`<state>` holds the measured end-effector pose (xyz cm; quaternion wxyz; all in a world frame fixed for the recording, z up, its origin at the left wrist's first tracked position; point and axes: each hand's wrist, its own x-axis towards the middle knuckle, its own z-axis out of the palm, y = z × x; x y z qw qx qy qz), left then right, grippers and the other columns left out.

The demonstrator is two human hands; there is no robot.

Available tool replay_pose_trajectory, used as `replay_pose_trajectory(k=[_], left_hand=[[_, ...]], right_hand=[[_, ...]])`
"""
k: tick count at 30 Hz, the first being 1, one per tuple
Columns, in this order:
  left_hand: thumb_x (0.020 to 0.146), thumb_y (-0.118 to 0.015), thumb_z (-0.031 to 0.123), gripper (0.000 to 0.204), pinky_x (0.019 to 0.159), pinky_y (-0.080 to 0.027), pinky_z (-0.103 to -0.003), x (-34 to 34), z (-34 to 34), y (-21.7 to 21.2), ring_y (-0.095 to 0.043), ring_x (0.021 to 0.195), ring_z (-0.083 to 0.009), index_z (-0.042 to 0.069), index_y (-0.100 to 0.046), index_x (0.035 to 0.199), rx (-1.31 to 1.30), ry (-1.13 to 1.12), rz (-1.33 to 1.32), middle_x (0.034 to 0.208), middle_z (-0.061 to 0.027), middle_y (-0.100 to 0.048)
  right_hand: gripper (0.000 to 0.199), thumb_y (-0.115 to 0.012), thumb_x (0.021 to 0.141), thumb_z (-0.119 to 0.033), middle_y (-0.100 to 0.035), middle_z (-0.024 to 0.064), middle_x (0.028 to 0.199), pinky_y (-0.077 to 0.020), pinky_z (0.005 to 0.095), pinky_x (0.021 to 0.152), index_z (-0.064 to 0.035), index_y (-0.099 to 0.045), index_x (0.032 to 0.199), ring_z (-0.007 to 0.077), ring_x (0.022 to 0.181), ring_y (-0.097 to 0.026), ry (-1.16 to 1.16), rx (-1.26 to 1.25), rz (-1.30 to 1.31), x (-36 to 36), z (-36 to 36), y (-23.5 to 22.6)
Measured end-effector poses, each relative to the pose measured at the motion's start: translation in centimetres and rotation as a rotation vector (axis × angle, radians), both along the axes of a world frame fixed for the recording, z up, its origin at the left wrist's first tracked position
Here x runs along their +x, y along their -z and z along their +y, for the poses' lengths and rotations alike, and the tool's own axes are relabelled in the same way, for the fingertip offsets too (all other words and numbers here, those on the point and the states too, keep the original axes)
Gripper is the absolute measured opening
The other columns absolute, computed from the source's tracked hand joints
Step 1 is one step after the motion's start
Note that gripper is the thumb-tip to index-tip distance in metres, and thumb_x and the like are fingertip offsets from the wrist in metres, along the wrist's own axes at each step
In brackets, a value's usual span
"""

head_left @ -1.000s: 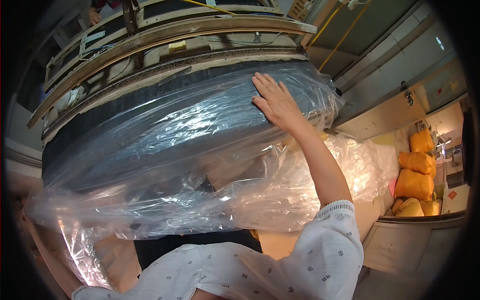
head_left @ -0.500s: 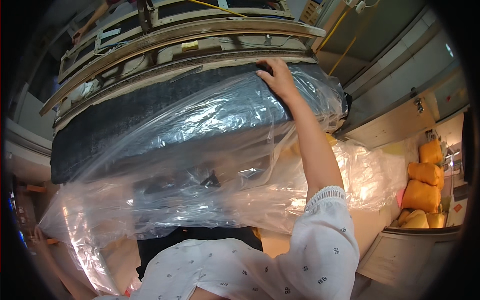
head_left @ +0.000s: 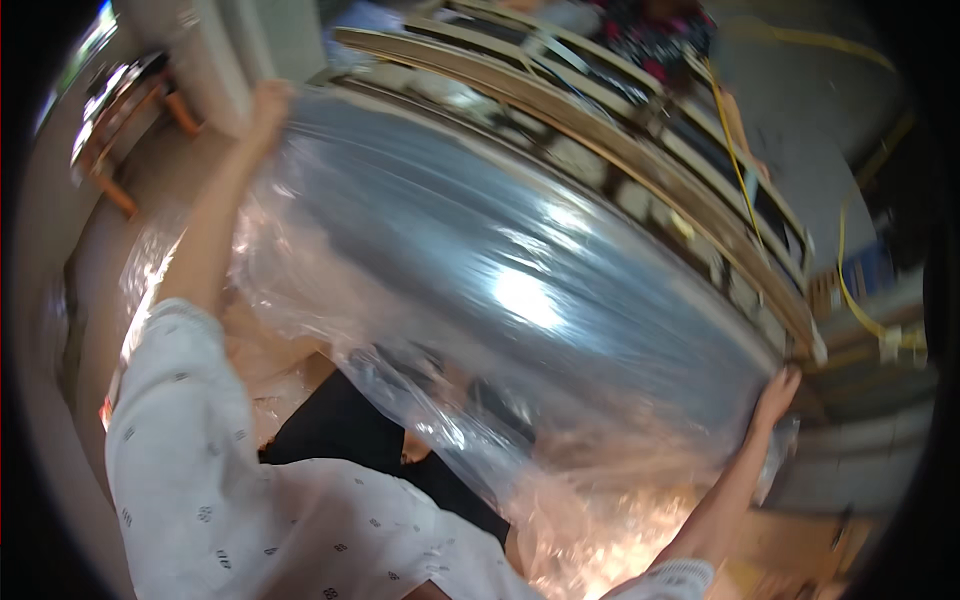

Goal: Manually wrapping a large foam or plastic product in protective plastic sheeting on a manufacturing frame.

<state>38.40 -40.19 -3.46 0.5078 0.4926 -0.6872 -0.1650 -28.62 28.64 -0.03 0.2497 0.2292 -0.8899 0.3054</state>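
Clear plastic film [head_left: 525, 295] lies stretched over a long dark padded panel [head_left: 440, 180], with taut creases running between my hands. At the panel's far left corner, my left hand [head_left: 268, 108] is closed on the film's edge, smeared by motion. My right hand [head_left: 776, 396] grips the film at the panel's right end, fingers bent over the edge. Loose folds of the film hang down toward my body and over my lap. What lies under the panel is mostly hidden.
A wooden frame with long rails [head_left: 590, 125] runs along the panel's far side. Beyond it are another person's patterned garment [head_left: 655, 35] and arm. A yellow hose [head_left: 735, 150] crosses the frame. An orange-legged bench [head_left: 115, 185] stands at the far left.
My left hand has carried the film from the lower left up to the panel's far left corner. The film now covers the bare dark part. The view has turned, and my right hand is at the right end.
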Motion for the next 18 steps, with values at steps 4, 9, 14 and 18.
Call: replay_pose_trajectory(k=[4, 9, 14, 18], left_hand=[[0.087, -0.055, 0.013, 0.011, 0.067, -0.045, -0.025, -3.2, 1.5, 0.1, -0.059, 0.069, -0.0117, 0.002, -0.056, 0.088, 0.031, 0.104, 0.288, 0.072, -0.0041, -0.062], [0.084, -0.060, 0.018, 0.017, 0.066, -0.044, -0.024, -4.4, -0.9, -0.5, -0.059, 0.070, -0.0102, 0.002, -0.061, 0.090, 0.064, 0.167, 0.301, 0.073, -0.0031, -0.063], [0.078, -0.064, 0.024, 0.021, 0.063, -0.042, -0.026, -7.1, -1.6, -1.0, -0.054, 0.065, -0.0110, 0.005, -0.066, 0.085, 0.084, 0.068, 0.179, 0.070, -0.0014, -0.061], [0.076, -0.065, 0.027, 0.022, 0.065, -0.043, -0.029, -8.0, -1.2, -1.5, -0.056, 0.069, -0.0128, 0.008, -0.066, 0.087, 0.102, -0.039, 0.082, 0.075, -0.0016, -0.062]], right_hand=[[0.023, -0.045, 0.091, -0.018, -0.055, 0.0146, 0.098, -0.0406, 0.0329, 0.083, 0.0004, -0.049, 0.105, 0.0266, 0.088, -0.052, -0.046, -0.093, -0.052, -0.6, -0.6, 2.9], [0.021, -0.048, 0.090, -0.016, -0.056, 0.0141, 0.095, -0.0411, 0.0319, 0.080, 0.0013, -0.050, 0.101, 0.0258, 0.085, -0.053, -0.080, -0.074, -0.045, -1.8, -1.9, 2.4], [0.024, -0.049, 0.090, -0.018, -0.056, 0.0116, 0.095, -0.0405, 0.0308, 0.081, 0.0028, -0.052, 0.101, 0.0225, 0.085, -0.051, -0.100, -0.074, -0.136, -3.8, -1.4, 2.3], [0.031, -0.053, 0.089, -0.024, -0.056, 0.0107, 0.095, -0.0401, 0.0299, 0.080, 0.0041, -0.052, 0.103, 0.0208, 0.084, -0.049, -0.076, -0.103, -0.164, -4.3, -2.3, 1.7]])
